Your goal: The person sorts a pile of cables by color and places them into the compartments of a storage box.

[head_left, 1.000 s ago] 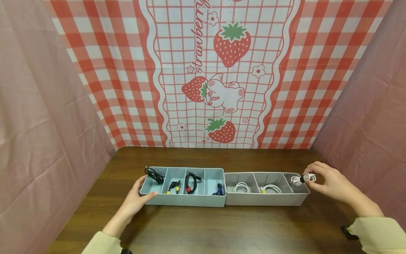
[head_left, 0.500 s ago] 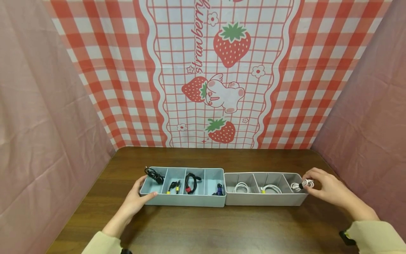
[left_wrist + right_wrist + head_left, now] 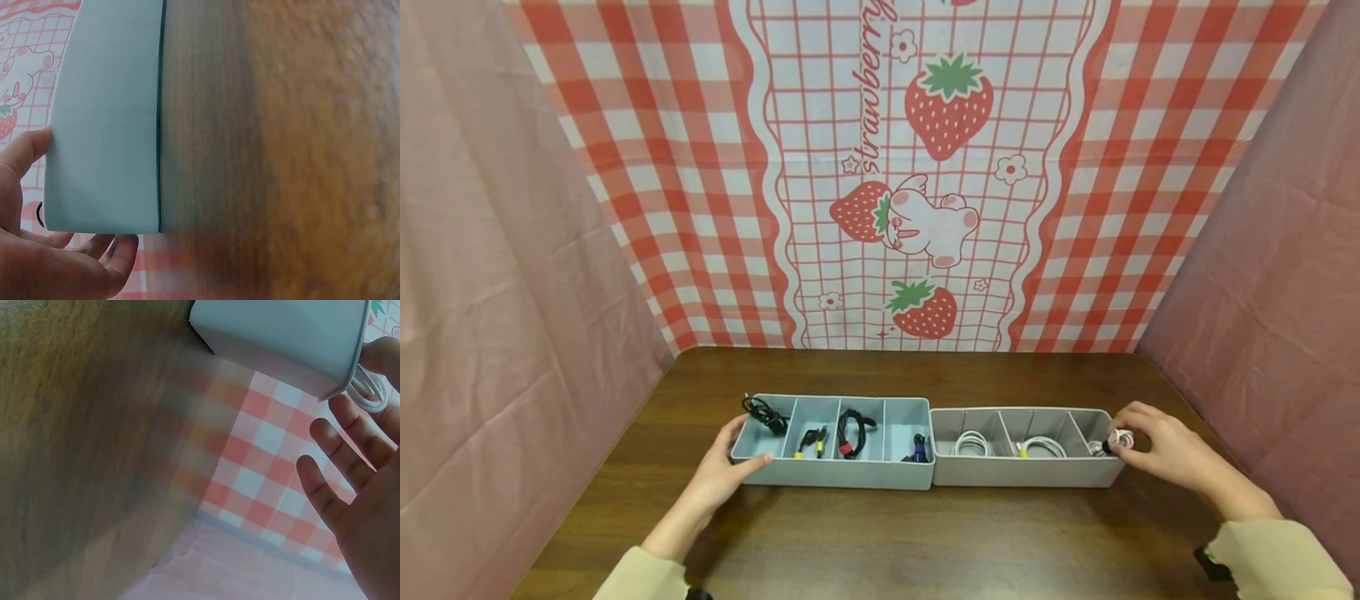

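A light-blue divided storage box (image 3: 835, 473) stands on the table. My left hand (image 3: 718, 467) holds its left end, thumb on the front rim and fingers curled along the end wall; the left wrist view shows the thumb and fingers of that hand (image 3: 69, 250) about the box corner (image 3: 106, 156). Between thumb and fingers my right hand (image 3: 1165, 446) pinches a white bundled cable (image 3: 1122, 438) with a black tie. The bundle is partly inside the right-end compartment of the grey divided box (image 3: 1022, 473). White cable loops (image 3: 369, 390) show past the box rim in the right wrist view.
Black cables (image 3: 767, 415) lie in the blue box's compartments, one with a red tie (image 3: 846, 448) and one with a purple tie (image 3: 919, 448). White coiled cables (image 3: 972, 442) sit in the grey box. The boxes meet end to end. A checked strawberry cloth (image 3: 880, 250) hangs behind.
My right hand has moved left and slightly down, bringing the white cable bundle from above the grey box's right rim lower into the end compartment. The left hand has stayed in place.
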Tool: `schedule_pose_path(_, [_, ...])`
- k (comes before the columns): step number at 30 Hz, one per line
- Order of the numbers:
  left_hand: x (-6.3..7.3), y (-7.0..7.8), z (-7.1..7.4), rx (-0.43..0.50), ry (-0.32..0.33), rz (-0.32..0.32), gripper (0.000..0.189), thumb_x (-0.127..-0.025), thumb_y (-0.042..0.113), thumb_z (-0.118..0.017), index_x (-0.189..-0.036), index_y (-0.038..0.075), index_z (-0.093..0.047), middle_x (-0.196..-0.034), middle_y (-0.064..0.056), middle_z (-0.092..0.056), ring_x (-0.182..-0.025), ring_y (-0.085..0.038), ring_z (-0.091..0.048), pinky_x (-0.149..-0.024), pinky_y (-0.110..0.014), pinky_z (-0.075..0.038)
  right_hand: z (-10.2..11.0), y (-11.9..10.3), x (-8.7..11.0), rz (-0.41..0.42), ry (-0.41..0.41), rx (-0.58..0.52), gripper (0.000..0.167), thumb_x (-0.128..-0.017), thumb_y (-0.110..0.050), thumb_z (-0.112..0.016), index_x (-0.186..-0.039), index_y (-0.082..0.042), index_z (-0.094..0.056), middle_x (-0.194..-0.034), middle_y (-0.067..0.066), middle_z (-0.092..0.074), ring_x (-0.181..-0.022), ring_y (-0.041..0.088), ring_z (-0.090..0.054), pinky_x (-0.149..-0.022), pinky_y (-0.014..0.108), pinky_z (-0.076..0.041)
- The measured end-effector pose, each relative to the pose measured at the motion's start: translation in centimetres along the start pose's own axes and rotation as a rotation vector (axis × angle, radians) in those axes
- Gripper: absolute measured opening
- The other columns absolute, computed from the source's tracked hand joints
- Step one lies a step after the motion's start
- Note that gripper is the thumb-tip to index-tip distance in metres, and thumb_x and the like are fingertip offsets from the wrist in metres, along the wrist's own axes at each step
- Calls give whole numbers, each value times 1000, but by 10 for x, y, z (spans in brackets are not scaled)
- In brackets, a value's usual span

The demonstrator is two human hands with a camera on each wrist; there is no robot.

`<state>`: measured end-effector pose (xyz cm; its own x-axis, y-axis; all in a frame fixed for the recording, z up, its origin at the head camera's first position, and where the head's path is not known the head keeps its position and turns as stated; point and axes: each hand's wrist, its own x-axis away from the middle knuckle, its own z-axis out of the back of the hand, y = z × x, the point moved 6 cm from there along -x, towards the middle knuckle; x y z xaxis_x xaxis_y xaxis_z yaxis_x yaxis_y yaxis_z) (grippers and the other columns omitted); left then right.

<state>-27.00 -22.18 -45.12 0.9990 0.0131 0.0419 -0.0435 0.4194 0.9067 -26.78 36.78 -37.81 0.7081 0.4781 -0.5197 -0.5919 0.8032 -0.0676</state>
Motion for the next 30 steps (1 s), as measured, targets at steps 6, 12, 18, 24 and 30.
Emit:
schedule_pose_path(6, [0, 0, 0, 0, 1, -1, 80, -85, 23, -70, -147, 9, -23, -149, -25, -27, -135, -42, -26, -107, -55, -26, -5, 2, -5, 12, -26, -17, 26, -65, -9, -82, -83, -18, -65, -88, -10, -54, -73, -5, -47, -57, 23, -42])
schedule_pose_path(12, [0, 0, 0, -2, 3, 2, 79, -85, 22, -70, -147, 9, -22, -149, -25, -27, -135, -42, -26, -107, -55, -26, -10, 7, -10, -36, -97, -19, 22, -68, -13, -82, -83, -19, -67, -87, -9, -53, -73, -2, -46, -57, 24, -40])
schedule_pose_path(18, [1, 0, 0, -1, 0, 3, 79, -85, 23, -70, -147, 9, -22, -149, -25, -26, -135, -42, -26, -106, -56, -26, -14, 12, -14, -59, -130, -21, 22, -68, -15, -82, -83, -19, -68, -87, -7, -52, -73, 3, -47, -57, 23, -38])
schedule_pose_path(24, [1, -1, 0, 4, -3, 0, 79, -86, 23, -70, -147, 9, -22, -149, -25, -27, -135, -42, -26, -106, -56, -26, -18, 15, -15, -47, -117, -27, 24, -64, -16, -84, -82, -16, -69, -85, -5, -50, -71, 4, -44, -56, 23, -37])
schedule_pose_path(30, [0, -2, 0, 12, -7, -3, 79, -86, 22, -69, -148, 10, -21, -149, -26, -26, -136, -42, -25, -106, -56, -25, -20, 17, -14, -37, -108, -13, 26, -62, -19, -86, -80, -20, -68, -87, -5, -50, -76, 7, -47, -61, 28, -42])
